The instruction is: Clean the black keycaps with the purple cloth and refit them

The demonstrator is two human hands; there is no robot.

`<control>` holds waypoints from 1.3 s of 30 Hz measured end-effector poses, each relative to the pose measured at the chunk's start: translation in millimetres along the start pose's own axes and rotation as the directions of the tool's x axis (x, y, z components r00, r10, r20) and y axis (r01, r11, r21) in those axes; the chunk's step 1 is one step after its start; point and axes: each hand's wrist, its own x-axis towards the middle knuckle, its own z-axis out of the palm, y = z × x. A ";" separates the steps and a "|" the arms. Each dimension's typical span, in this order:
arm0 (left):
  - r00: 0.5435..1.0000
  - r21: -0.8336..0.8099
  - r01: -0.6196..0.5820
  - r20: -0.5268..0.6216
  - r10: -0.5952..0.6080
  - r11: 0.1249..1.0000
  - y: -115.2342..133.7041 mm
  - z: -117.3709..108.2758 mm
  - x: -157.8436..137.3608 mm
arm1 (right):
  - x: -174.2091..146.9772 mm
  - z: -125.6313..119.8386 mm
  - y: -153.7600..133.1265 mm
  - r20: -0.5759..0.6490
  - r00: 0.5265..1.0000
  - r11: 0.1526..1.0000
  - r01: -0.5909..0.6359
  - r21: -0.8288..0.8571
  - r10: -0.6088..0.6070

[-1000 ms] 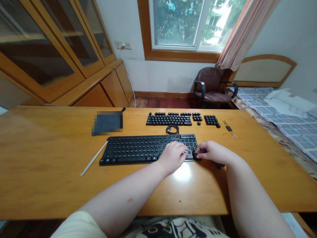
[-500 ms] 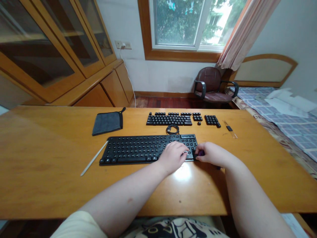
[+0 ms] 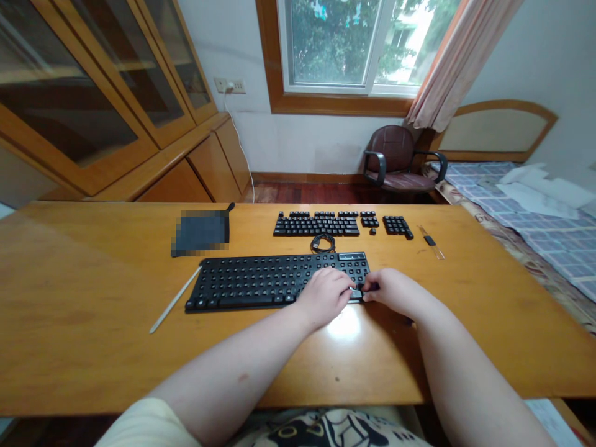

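A black keyboard [image 3: 251, 279] lies on the desk, most of its keycaps off and small key stems showing; some caps remain along its bottom row. My left hand [image 3: 326, 293] rests over its right part, fingers curled and closed, the tips near the number pad. Whatever those fingertips hold, if anything, is hidden. At the keyboard's lower right edge my right hand [image 3: 388, 288] makes a pinch, thumb and fingers close together. The small thing in this pinch is too hidden to name. The fingertips of both hands nearly meet.
Behind the keyboard lie its coiled cable [image 3: 323, 243] and loose keycaps [image 3: 316, 226] in rows, with number-pad caps [image 3: 395, 226] farther right. A wire keycap puller [image 3: 429, 240] lies at right. A white stick [image 3: 174, 301] and a dark pouch [image 3: 202, 231] lie at left.
My right hand has shifted slightly left, closer to my left hand. A dark purplish thing seen at its fingertips before is now hidden. My left hand has barely moved.
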 end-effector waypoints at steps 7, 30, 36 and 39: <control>1.000 -0.003 -0.008 -0.001 0.008 1.000 -1.4 0.0 0.0 | 12.0 -6.0 16.7 0.051 0.997 0.992 -0.067 0.105 0.062; 0.996 0.072 -0.044 0.080 0.038 0.996 -2.2 0.4 0.4 | 33.4 -19.6 61.7 -0.583 0.679 0.894 -0.364 0.261 0.446; 0.996 0.068 -0.045 0.083 0.039 0.997 -3.1 2.6 1.0 | 47.6 -23.3 93.1 -0.718 0.523 0.864 -0.450 0.225 0.459; 0.994 0.086 -0.039 0.105 0.030 0.996 -1.1 2.1 1.6 | 53.3 -20.3 96.8 -0.716 0.554 0.867 -0.476 0.147 0.426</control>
